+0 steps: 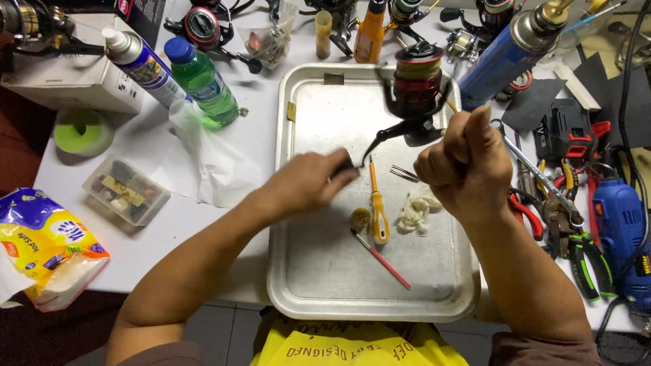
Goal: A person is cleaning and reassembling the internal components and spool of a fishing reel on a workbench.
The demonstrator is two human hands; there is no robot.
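Gripping the stem of a black and red fishing reel (pixel 415 91) in a closed fist, the right hand (pixel 464 166) holds it upright over the far end of a metal tray (pixel 305 271) on the white counter (pixel 156 224), while the left hand (pixel 308 181) is closed with its fingertips pinching the dark knob of the reel's handle arm. Lying on the tray just below the 2 hands are a yellow screwdriver (pixel 378 210), a red-handled brush (pixel 383 261), tweezers (pixel 405 173), a crumpled white rag (pixel 415 211) and a small round brass part (pixel 360 217); pliers (pixel 529 215) and a blue power tool (pixel 620 234) lie on the counter to the right, and a green bottle (pixel 202 81) stands to the left.
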